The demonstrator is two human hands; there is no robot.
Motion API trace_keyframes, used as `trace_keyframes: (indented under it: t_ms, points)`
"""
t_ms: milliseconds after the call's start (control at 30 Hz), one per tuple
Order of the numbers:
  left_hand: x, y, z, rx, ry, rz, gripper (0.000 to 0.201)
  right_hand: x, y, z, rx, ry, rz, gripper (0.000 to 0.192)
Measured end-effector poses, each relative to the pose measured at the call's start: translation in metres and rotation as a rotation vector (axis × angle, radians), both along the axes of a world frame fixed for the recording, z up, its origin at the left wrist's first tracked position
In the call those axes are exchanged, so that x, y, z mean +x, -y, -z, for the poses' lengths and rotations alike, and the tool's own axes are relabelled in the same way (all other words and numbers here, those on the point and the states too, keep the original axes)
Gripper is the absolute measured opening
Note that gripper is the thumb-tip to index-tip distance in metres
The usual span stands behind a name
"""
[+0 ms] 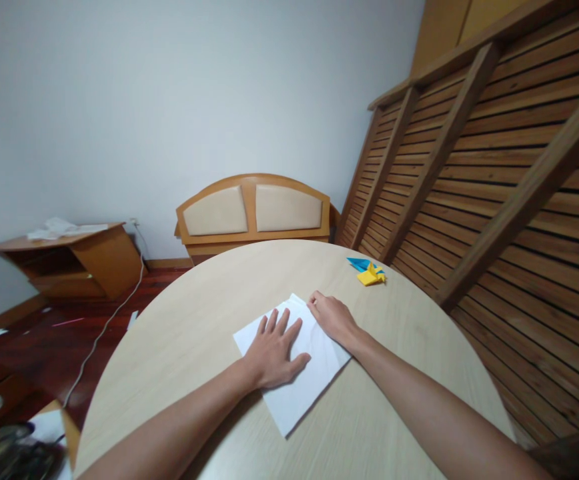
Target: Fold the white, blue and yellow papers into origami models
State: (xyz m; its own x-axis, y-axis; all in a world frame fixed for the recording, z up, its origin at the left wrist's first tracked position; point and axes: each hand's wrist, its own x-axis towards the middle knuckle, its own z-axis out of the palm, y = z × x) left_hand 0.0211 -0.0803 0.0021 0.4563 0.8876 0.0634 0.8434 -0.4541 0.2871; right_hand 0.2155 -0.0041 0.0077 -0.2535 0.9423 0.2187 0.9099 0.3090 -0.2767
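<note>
A white sheet of paper (314, 373) lies at a slant on the round table, with faint creases across it. My left hand (277, 350) rests flat on the paper, its fingers spread. At the paper's far right edge is my right hand (333, 315), its fingers curled in and the thumb side against the edge near the far corner. That corner looks folded over or slightly raised. The fingertips of my right hand are partly hidden from view.
Beyond my right hand, yellow folded paper (371, 275) and blue folded paper (359, 264) lie near the rim of the table (179, 320). Slatted wooden panels (469, 167) lean at the right. A headboard (252, 208) and a low cabinet (84, 267) stand behind.
</note>
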Motion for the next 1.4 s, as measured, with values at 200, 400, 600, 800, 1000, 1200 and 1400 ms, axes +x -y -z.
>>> trace_keyframes:
  t_ms: [200, 400, 600, 800, 1000, 1200, 1400]
  points:
    - [-0.003, -0.005, 0.001, 0.003, -0.025, 0.004, 0.084, -0.009, 0.016, -0.009, 0.172, -0.014, -0.128, 0.029]
    - [-0.022, -0.018, -0.003, 0.018, -0.066, 0.089, 0.086, -0.039, 0.045, 0.008, -0.090, -0.072, -0.400, 0.057]
    - [-0.078, -0.026, -0.004, -0.042, -0.139, 0.123, 0.084, -0.040, 0.046, 0.009, -0.227, 0.019, -0.329, 0.085]
    - [-0.185, -0.008, -0.011, -0.036, -0.129, -0.141, 0.076, -0.044, 0.043, 0.008, -0.245, 0.090, -0.238, 0.096]
    - [-0.323, 0.064, -0.008, 0.299, 0.161, -0.971, 0.048, -0.049, 0.026, 0.018, -0.187, 0.143, -0.082, 0.091]
    - [-0.402, 0.154, 0.092, -0.015, 0.017, -1.379, 0.059, -0.045, 0.010, 0.020, -0.135, 0.117, -0.085, 0.082]
    - [-0.405, 0.222, 0.177, -0.206, -0.060, -1.885, 0.070, 0.001, -0.006, 0.019, 0.129, 0.032, -0.104, 0.063]
